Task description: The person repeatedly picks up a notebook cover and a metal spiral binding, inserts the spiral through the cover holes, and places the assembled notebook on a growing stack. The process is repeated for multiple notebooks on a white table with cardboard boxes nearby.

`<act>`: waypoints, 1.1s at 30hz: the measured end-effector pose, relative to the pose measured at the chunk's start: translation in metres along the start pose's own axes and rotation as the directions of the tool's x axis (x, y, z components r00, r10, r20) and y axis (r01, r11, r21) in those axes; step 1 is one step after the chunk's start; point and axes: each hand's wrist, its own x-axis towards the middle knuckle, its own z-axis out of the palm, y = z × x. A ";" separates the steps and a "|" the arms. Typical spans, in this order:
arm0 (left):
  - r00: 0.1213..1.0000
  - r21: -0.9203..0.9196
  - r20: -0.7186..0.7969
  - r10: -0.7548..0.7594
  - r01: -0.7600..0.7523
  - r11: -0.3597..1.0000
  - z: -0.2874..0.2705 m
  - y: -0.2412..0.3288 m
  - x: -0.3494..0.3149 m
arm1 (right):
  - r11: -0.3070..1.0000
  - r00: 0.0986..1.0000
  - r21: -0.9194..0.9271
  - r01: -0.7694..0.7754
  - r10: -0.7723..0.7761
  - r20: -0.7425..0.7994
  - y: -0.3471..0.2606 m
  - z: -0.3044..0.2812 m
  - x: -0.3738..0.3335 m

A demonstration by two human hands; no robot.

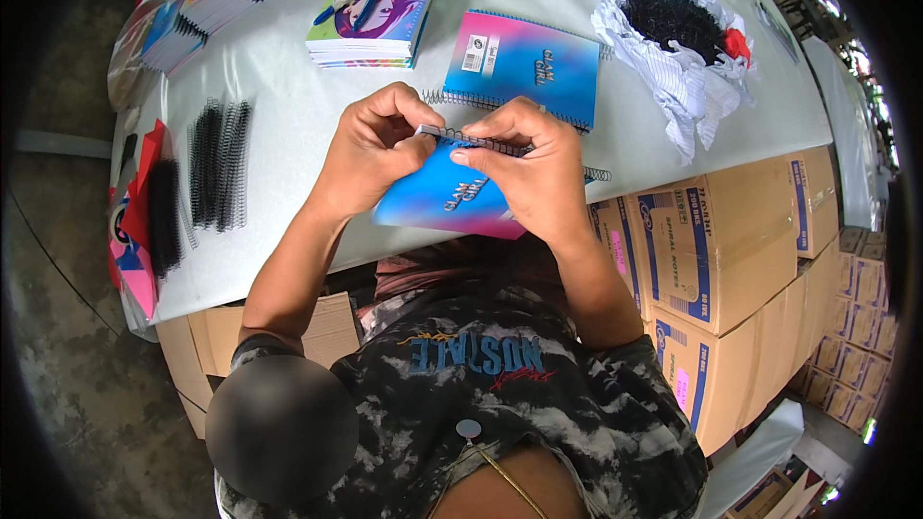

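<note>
Over the near edge of the table I hold a blue and pink notebook [428, 194], tilted, its punched edge facing away from me. At that edge's left end my left hand [380, 146] pinches the notebook between thumb and fingers. A black spiral binding coil [598, 175] runs along the edge, and its loose end sticks out past my right hand. The thumb and fingers of my right hand [527, 159] are closed on the coil and the edge. How far the coil is threaded is partly hidden by my fingers. Just beyond lie blue and pink spiral notebooks [524, 67].
Loose black coils [219, 165] lie on the white-covered table [288, 211] at left, beside a red and pink wrapper [139, 231]. A notebook stack [370, 14] carries pens [351, 2]. Crumpled paper [678, 101] holds a black tangle [673, 24]. Cardboard boxes [731, 231] stand at right.
</note>
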 end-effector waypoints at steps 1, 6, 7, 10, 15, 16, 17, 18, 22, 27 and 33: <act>1.000 0.033 0.008 0.010 -0.010 0.999 -0.003 -0.002 0.002 | 1.000 1.000 -0.019 0.004 -0.004 -0.003 0.001 0.001 -0.001; 0.997 0.141 -0.031 0.064 -0.059 0.988 0.015 0.013 0.011 | 0.998 0.991 -0.040 0.055 -0.059 -0.118 -0.010 -0.016 0.002; 0.995 0.236 -0.012 0.096 -0.091 0.968 0.019 0.016 0.011 | 0.988 0.974 -0.100 0.116 -0.133 -0.185 -0.021 -0.024 0.005; 0.972 0.409 -0.212 0.103 -0.007 0.912 0.026 0.026 0.029 | 0.895 0.805 -0.335 0.295 -0.422 -0.417 -0.030 -0.055 0.018; 0.755 0.579 -0.465 0.463 -0.137 0.804 0.019 -0.040 0.108 | 0.901 0.692 -0.405 0.158 -0.394 -0.606 0.047 -0.093 0.027; 0.791 0.641 -0.457 0.407 -0.024 0.767 0.014 -0.064 0.118 | 0.918 0.757 -0.395 0.037 -0.284 -0.588 0.071 -0.096 0.020; 0.810 0.850 -0.308 0.499 -0.001 0.527 -0.001 -0.098 0.124 | 0.920 0.811 -0.384 -0.081 -0.163 -0.561 0.091 -0.096 0.015; 0.892 0.887 -0.304 0.334 0.137 0.442 -0.004 -0.114 0.117 | 0.906 0.864 -0.379 -0.191 -0.028 -0.502 0.109 -0.098 0.007; 0.940 0.787 -0.319 0.124 0.190 0.586 -0.001 -0.124 0.089 | 0.856 0.925 -0.508 -0.092 -0.115 -0.362 0.115 -0.089 -0.010; 0.951 0.878 -0.096 0.292 -0.057 0.475 0.001 -0.119 0.066 | 0.865 0.917 -0.485 -0.130 -0.081 -0.391 0.122 -0.097 -0.008; 0.957 0.797 -0.149 0.248 -0.032 0.603 -0.003 -0.114 0.067 | 0.904 0.911 -0.409 -0.125 -0.059 -0.409 0.120 -0.098 -0.007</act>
